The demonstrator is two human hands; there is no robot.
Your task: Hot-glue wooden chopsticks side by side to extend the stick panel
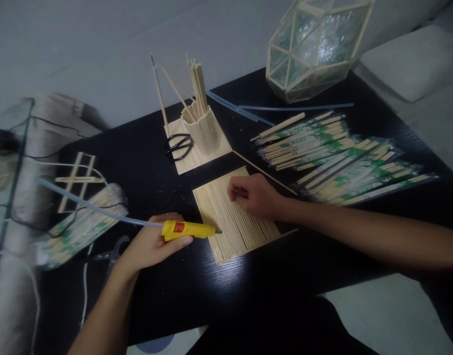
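In the head view, my left hand (149, 249) is wrapped round a yellow hot glue gun (191, 230), with a long translucent glue stick (111, 212) running out of its back. The gun's nozzle points right, over the left part of a panel of wooden sticks (254, 231) laid side by side on the table. My right hand (256, 196) is curled over the upper right part of this panel, fingertips drawn together. Whatever those fingers hold, if anything, is hidden or too small to make out.
Behind the panel, a stick holder (206, 133) full of sticks stands on a wooden base, with black-handled scissors (180, 147) beside it. Packaged chopsticks (348, 162) lie right, another pack (86, 227) left near a stick frame (76, 180). A geometric glass container (315, 54) stands back right.
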